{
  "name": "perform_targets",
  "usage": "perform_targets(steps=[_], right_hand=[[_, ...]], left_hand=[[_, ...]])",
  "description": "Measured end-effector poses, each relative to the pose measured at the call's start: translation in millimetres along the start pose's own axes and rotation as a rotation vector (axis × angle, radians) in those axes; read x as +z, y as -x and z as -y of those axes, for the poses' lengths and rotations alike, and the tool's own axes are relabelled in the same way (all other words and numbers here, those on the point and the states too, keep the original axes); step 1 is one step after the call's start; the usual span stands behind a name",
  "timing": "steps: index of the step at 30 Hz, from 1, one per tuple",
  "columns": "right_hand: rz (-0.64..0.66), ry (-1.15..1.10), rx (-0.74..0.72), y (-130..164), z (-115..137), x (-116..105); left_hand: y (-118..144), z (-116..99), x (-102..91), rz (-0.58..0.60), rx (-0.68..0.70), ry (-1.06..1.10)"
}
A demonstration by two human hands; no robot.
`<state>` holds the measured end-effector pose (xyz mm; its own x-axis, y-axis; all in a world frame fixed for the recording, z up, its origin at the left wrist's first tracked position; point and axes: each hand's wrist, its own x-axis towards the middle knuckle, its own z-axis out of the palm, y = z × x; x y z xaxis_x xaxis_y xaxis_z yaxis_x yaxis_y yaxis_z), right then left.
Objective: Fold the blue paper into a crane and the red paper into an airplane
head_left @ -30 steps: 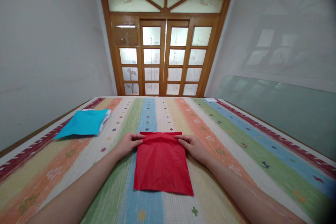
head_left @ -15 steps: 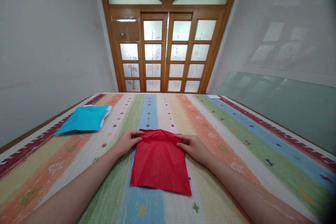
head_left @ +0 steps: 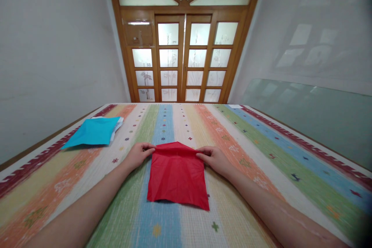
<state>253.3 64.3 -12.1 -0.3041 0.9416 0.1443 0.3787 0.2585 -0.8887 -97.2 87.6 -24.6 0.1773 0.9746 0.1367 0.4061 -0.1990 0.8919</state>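
Observation:
A creased red sheet of paper [head_left: 178, 178] lies in front of me on the striped tablecloth [head_left: 157, 232]. Its far edge rises to a low peak in the middle, and its near edge lifts slightly. My left hand [head_left: 138, 155] pinches the far left corner between thumb and fingers. At the far right corner, my right hand [head_left: 214, 159] grips the paper the same way, thumb on the near side. The fingertips behind the paper are partly hidden.
On the left of the table is a stack of blue paper [head_left: 91, 132] with white sheets under it. A small white slip [head_left: 235, 106] lies at the far edge. A greenish glass panel [head_left: 308, 112] leans along the right wall; wooden doors [head_left: 184, 58] stand beyond the table.
Both hands have closed on the red paper's far corners. The paper's near edge has shifted slightly away from me, and the far edge is now drawn tauter and folded up a little.

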Motion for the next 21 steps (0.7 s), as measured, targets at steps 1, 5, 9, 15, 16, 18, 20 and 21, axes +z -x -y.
perform_targets(steps=[1,5,9,15,16,18,20,21], right_hand=[[-0.009,-0.004,0.001,0,0,0],[-0.044,0.029,-0.025,1,-1,0],[-0.085,0.051,-0.082,1,-1,0],[-0.234,0.001,-0.063,-3,-9,-3],[-0.246,-0.017,-0.051,-5,-11,-3],[-0.253,-0.047,-0.036,-7,-16,-5],[-0.243,-0.056,-0.030,-9,-18,-5],[-0.235,-0.051,-0.031,-9,-19,-5]], left_hand=[[0,1,0.1,-0.013,0.003,-0.008],[1,0,0.8,-0.045,-0.002,0.044],[1,-1,2.5,-0.059,0.002,0.162],[0,-3,0.9,-0.195,-0.096,0.313],[0,-4,-2.4,-0.229,-0.094,0.320],[-2,-7,-13.7,-0.317,-0.072,0.337],[-4,-8,-31.5,-0.442,-0.031,0.364],[-5,-8,-42.6,-0.517,-0.009,0.380]])
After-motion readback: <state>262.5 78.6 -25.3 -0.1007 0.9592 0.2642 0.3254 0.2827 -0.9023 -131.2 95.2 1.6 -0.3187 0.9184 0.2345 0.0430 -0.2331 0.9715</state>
